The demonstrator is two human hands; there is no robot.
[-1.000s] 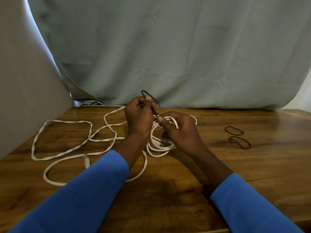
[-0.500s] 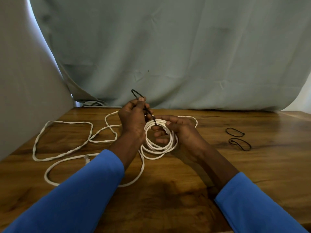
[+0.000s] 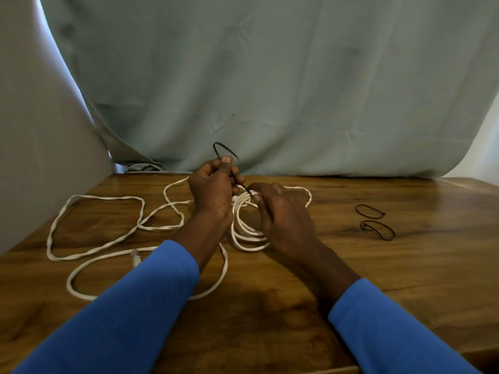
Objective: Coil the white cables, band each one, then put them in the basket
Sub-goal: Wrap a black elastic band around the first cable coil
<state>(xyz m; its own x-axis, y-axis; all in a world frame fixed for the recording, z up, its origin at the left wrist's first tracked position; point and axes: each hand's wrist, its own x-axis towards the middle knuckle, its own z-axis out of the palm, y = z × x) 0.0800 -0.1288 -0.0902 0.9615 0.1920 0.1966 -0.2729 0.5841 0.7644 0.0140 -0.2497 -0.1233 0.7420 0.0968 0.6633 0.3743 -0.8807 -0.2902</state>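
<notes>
**Banding the first coil – both hands engaged at table centre**

- The left hand [image 3: 213, 190] is pinching a black band [image 3: 225, 146] between thumb and fingers. One end of the band is looping up above the knuckles. The other end is running down and to the right, toward the other hand.
- The right hand [image 3: 283, 220] is gripping the coiled white cable [image 3: 244, 233] at its top, fingers curled round the bundled strands. The lower end of the band is meeting the right fingertips [image 3: 255, 198] there. Whether the band is passing round the strands cannot be told.
- The coil is hanging between the two hands, its lower turns lying on the wooden table [image 3: 405, 279].
- A loose white cable [image 3: 108, 197] is sprawling in wide loops over the left half of the table. Its connector [image 3: 135, 257] is lying just beside the left blue sleeve [image 3: 121, 319].
- Two spare black bands are lying near each other on the right side of the table, well apart from the hands: the far one [image 3: 357, 210] and the near one [image 3: 363, 225].
- A grey-green cloth [image 3: 270, 76] is hanging behind the table.
</notes>
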